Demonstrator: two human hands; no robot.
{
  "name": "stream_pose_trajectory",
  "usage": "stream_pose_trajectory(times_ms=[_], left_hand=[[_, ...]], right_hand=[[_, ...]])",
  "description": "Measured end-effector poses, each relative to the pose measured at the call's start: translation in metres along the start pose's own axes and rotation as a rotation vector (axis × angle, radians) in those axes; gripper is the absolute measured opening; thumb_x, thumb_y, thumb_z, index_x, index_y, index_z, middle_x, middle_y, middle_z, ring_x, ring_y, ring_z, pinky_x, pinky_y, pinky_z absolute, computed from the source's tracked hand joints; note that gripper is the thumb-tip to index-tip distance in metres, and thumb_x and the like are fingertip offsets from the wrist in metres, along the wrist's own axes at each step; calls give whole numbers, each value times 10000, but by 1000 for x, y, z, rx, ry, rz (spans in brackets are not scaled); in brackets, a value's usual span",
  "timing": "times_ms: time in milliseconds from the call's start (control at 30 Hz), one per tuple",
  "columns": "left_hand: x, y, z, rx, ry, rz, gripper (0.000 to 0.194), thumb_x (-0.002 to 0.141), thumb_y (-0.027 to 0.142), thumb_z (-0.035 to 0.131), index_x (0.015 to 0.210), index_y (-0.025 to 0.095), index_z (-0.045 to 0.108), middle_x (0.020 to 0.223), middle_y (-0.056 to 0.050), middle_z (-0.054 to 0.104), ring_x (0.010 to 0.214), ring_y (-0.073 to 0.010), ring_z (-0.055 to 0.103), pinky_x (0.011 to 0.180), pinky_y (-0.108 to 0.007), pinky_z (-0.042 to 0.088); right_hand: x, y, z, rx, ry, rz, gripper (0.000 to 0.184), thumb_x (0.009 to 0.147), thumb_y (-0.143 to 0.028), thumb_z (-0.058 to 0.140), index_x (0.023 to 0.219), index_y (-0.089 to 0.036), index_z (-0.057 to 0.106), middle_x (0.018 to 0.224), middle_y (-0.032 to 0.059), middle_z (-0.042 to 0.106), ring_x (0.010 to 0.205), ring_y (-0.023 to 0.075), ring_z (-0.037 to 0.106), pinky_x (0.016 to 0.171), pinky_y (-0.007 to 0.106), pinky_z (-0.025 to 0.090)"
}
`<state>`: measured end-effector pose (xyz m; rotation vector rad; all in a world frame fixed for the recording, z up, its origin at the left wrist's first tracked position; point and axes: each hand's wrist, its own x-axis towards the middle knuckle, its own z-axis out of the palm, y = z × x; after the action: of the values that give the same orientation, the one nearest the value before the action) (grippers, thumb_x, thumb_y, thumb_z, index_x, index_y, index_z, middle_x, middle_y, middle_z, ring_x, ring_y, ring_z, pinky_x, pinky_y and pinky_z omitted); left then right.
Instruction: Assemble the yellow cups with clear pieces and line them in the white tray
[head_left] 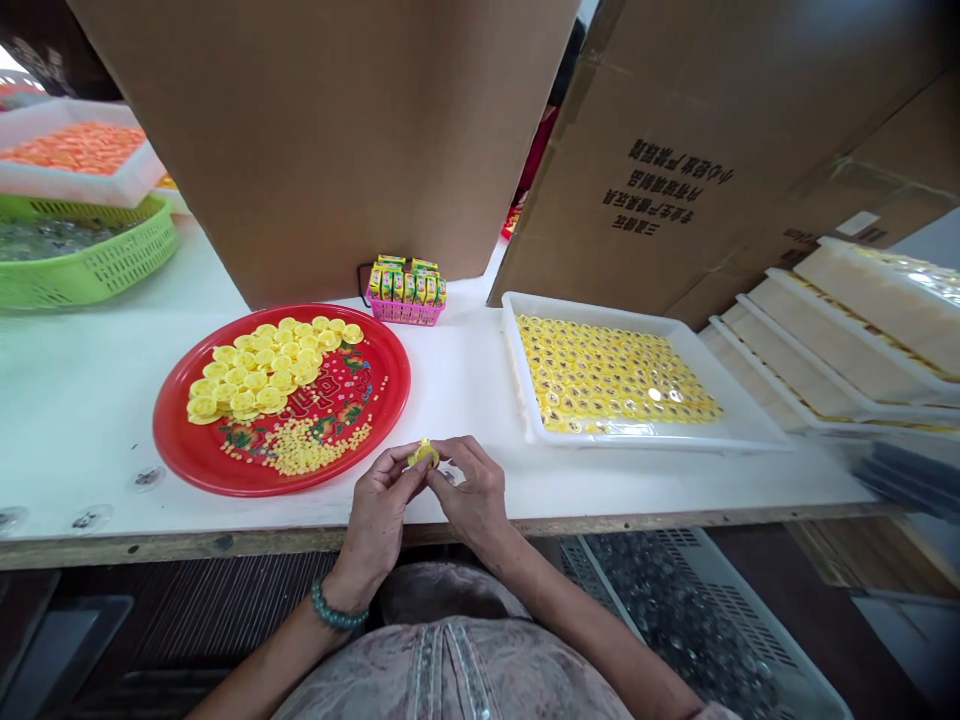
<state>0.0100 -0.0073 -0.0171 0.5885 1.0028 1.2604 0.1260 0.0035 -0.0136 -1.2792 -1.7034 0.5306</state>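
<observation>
Between my two hands, just over the table's front edge, is a small round yellow plastic piece [424,454]. My left hand [381,498] pinches it from the left, thumb and fingers closed. From the other side my right hand [474,494] also grips it with closed fingertips, which hide part of it. To the left lies a red tray [174,440] with a printed pattern. It carries a heap of yellow cup-like pieces [255,380] and a scatter of tiny yellow discs [307,448]. On the right, a white tray [517,390] holds rows of yellow pieces with dark centres [600,370].
A pink basket [407,312] of small boxes stands behind. Cardboard sheets [360,130] wall off the back. Stacked white trays [847,345] are at right, a green basket [90,275] at left. A crate [750,600] of clear pieces sits below the table edge.
</observation>
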Motion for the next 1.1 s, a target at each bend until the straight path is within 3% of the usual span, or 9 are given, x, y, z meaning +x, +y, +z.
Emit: stream_pose_trajectory(times_ms=[367, 500, 633, 867, 1100], left_hand=[[0, 1, 0, -36, 37, 64, 244, 664, 244, 750, 870, 147, 662, 838, -23, 686, 795, -125, 602, 781, -257, 465], [0, 1, -1, -29, 52, 99, 228, 654, 235, 755, 849, 153, 668, 813, -15, 684, 802, -127, 606, 783, -252, 459], [-2, 1, -1, -28, 38, 85, 236, 650, 236, 758, 848, 151, 660, 809, -18, 684, 785, -129, 610, 782, -267, 467], [-2, 1, 1, -1, 9, 107, 281, 674, 237, 745, 924, 167, 636, 900, -26, 688, 834, -132, 611, 766, -250, 473], [-2, -1, -6, 138, 30, 167, 249, 715, 249, 712, 938, 163, 643, 952, -49, 686, 886, -161, 608, 808, -281, 463]], right_hand=[[-11, -6, 7, 40, 176, -137, 279, 756, -88, 620, 1006, -208, 647, 836, 37, 626, 763, 136, 594, 693, 273, 519], [-12, -8, 9, 30, 204, -121, 288, 754, -87, 620, 1012, -216, 630, 854, 37, 610, 804, 148, 581, 713, 293, 516], [-14, -7, 8, 46, 190, -120, 282, 745, -75, 625, 993, -209, 618, 852, 35, 597, 789, 145, 577, 697, 286, 517], [-13, -5, -1, -85, 168, -243, 318, 765, -89, 602, 1064, -192, 574, 926, 77, 621, 878, 185, 575, 771, 341, 510], [-9, -14, -5, 1, 51, -71, 283, 778, -100, 586, 1037, -210, 616, 904, 46, 615, 851, 152, 585, 760, 286, 505]])
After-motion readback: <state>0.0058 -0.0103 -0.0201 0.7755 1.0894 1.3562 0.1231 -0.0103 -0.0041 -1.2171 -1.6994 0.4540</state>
